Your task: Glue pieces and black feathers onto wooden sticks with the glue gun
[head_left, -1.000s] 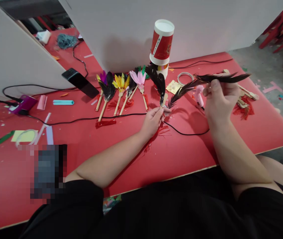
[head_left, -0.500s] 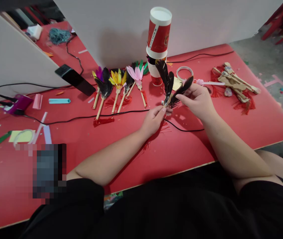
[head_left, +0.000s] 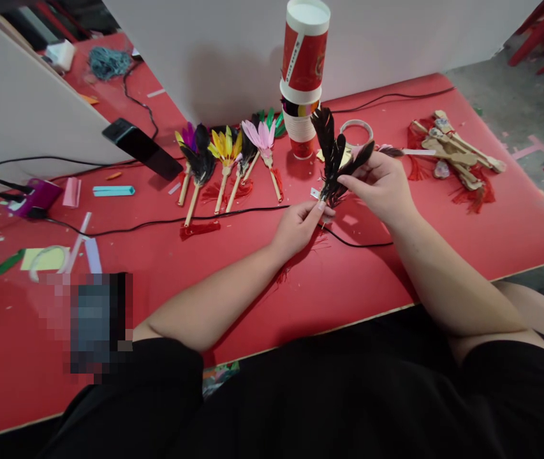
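Observation:
Between the fingers of my left hand (head_left: 303,228) is the lower end of a bunch of black feathers (head_left: 330,150). The bunch points up and fans out slightly. My right hand (head_left: 381,188) pinches another black feather (head_left: 358,162), which leans up to the right against the bunch; where its lower end meets the bunch is hard to make out. Red tassel threads (head_left: 317,245) hang below my left hand. Finished-looking feather pieces on wooden sticks lie to the left, among them a yellow one (head_left: 225,152), a pink one (head_left: 261,139) and a black one (head_left: 199,162).
Stacked paper cups (head_left: 306,57) stand by the wall behind my hands, beside a roll of tape (head_left: 356,132). Sticks with red tassels (head_left: 458,153) lie at right. A black cable (head_left: 166,223) crosses the red table. A phone (head_left: 142,148) leans at left near a purple socket block (head_left: 37,197).
The feather in my right hand has come closer against the bunch, which now looks fuller. My left hand has shifted slightly right. The view has tilted a little.

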Motion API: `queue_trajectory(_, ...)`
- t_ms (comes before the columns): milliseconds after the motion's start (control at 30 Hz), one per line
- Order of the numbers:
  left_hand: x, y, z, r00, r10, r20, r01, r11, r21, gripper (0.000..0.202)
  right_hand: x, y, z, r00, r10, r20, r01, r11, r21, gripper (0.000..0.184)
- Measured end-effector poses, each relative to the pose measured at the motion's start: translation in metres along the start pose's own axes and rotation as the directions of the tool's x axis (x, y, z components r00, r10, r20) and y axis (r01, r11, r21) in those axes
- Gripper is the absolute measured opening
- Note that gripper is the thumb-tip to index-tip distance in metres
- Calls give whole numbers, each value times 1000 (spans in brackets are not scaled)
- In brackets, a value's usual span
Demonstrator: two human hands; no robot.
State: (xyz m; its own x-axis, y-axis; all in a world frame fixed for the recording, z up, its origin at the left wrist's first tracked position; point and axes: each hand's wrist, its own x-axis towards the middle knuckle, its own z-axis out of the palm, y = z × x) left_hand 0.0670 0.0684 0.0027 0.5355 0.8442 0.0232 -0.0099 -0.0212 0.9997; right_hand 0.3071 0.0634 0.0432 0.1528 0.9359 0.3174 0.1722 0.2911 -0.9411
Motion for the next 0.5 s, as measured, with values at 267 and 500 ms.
queue_trajectory(267,0,3,3,999,-43,-15,43,998,-41,54,1,-12,-1,996,92,-8,-90,983,160,46)
queue_trajectory(500,0,4,2,999,-47,-15,46,997,-59,52,2,-16,-3,991,129,47,-136,973,188,46)
